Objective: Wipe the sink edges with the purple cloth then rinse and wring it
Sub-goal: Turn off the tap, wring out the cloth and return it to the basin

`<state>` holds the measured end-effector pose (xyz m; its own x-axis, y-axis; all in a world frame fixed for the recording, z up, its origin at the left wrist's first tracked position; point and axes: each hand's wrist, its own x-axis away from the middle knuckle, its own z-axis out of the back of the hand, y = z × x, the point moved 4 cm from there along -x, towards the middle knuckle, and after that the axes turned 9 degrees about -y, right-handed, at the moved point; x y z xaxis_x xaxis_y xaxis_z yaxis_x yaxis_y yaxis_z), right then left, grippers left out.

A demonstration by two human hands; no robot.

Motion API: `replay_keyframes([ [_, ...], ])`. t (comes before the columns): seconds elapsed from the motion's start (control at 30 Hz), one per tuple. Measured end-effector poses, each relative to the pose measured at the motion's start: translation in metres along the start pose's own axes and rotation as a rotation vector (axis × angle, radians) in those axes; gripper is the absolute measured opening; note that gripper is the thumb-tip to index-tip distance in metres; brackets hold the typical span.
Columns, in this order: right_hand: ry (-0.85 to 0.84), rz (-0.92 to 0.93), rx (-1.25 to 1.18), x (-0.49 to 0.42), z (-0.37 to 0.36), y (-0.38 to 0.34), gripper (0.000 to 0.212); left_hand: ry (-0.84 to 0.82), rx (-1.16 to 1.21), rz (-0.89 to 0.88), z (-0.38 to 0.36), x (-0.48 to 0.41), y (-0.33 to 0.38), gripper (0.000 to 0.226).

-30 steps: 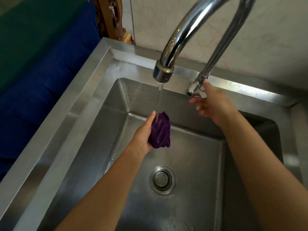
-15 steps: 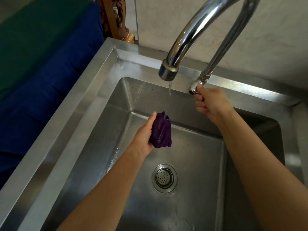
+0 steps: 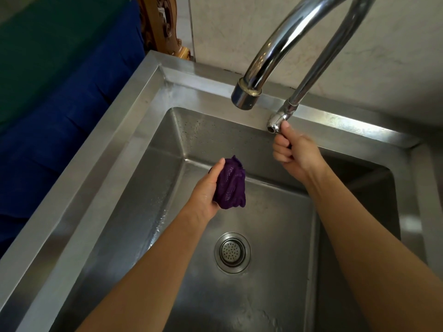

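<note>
My left hand (image 3: 208, 188) grips the bunched, wet purple cloth (image 3: 231, 184) over the basin of the steel sink (image 3: 134, 130), below and in front of the spout. The tall curved chrome tap (image 3: 282, 41) arches overhead, and no water runs from its spout (image 3: 245, 97). My right hand (image 3: 293, 152) is curled round the tap handle (image 3: 275, 122) at the back rim, with the thumb up against it. Most of the handle is hidden inside my fist.
The round strainer drain (image 3: 232, 252) sits in the wet basin floor. A pale wall (image 3: 395, 51) stands right behind the tap. To the left of the sink lie blue and green fabric (image 3: 60, 97) and a carved wooden piece (image 3: 160, 27).
My right hand closed round the tap handle and the water went from a stream to a trickle to nothing. My left hand kept the cloth under the spout.
</note>
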<state>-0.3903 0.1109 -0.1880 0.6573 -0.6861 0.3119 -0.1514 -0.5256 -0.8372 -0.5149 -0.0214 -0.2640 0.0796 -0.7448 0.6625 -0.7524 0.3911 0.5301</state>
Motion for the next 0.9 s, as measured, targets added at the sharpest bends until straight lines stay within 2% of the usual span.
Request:
replay_keyframes([
  [0.13, -0.026, 0.024, 0.011, -0.001, 0.003, 0.006, 0.025, 0.004, -0.015, -0.021, 0.002, -0.001, -0.002, 0.036],
  [0.27, 0.047, 0.019, -0.092, 0.01, 0.001, 0.035, 0.061, 0.022, -0.052, -0.115, 0.002, -0.005, 0.0, 0.034],
  [0.3, 0.052, 0.002, -0.097, 0.014, -0.001, 0.049, 0.065, 0.023, -0.076, -0.152, 0.002, -0.005, 0.001, 0.035],
  [0.47, 0.014, -0.192, 0.181, 0.025, -0.026, 0.118, 0.044, 0.003, -0.213, -0.277, -0.001, -0.002, 0.004, 0.033],
  [0.57, 0.008, -0.134, 0.161, 0.021, -0.033, 0.112, 0.028, 0.054, -0.374, -0.323, 0.007, 0.005, 0.013, 0.029],
  [0.7, 0.016, -0.046, 0.353, 0.016, -0.034, 0.1, 0.015, 0.112, -0.557, -0.359, 0.013, 0.008, 0.023, 0.026],
  [0.83, 0.19, -0.023, 0.332, 0.009, -0.033, 0.096, 0.008, 0.004, -0.506, -0.305, 0.018, 0.005, 0.019, 0.017],
  [0.9, 0.179, -0.032, 0.379, 0.004, -0.034, 0.097, 0.01, -0.085, -0.425, -0.279, 0.019, 0.004, 0.015, 0.022],
])
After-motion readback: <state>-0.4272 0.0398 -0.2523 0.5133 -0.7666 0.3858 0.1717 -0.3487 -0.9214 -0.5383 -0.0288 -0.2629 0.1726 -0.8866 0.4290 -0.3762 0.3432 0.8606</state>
